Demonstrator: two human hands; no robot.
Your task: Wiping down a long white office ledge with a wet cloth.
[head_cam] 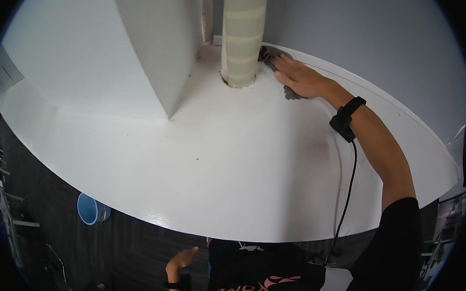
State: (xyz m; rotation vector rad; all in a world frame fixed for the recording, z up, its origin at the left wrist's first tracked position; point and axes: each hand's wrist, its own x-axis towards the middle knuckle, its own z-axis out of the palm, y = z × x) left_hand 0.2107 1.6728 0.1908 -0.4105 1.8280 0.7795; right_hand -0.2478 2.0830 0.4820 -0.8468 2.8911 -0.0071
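My right hand (301, 78) lies nearly flat on a crumpled grey cloth (291, 94), pressing it against a glossy white ledge (224, 161). Part of the cloth bunches up past the fingertips, against the foot of a pipe wrapped in pale yellowish tape (243, 47). Down by my body, beyond the ledge's front edge, hangs my left hand (181, 259). It touches nothing that I can see, and its fingers stretch towards the ledge; some of them are hidden.
A white boxed-out wall corner (147, 50) juts onto the ledge at left. Behind the pipe rises a grey wall (342, 28). A black cable (349, 191) runs from my right wrist strap (343, 123) across the ledge. On the dark floor (132, 251) stands a blue bucket (89, 209).
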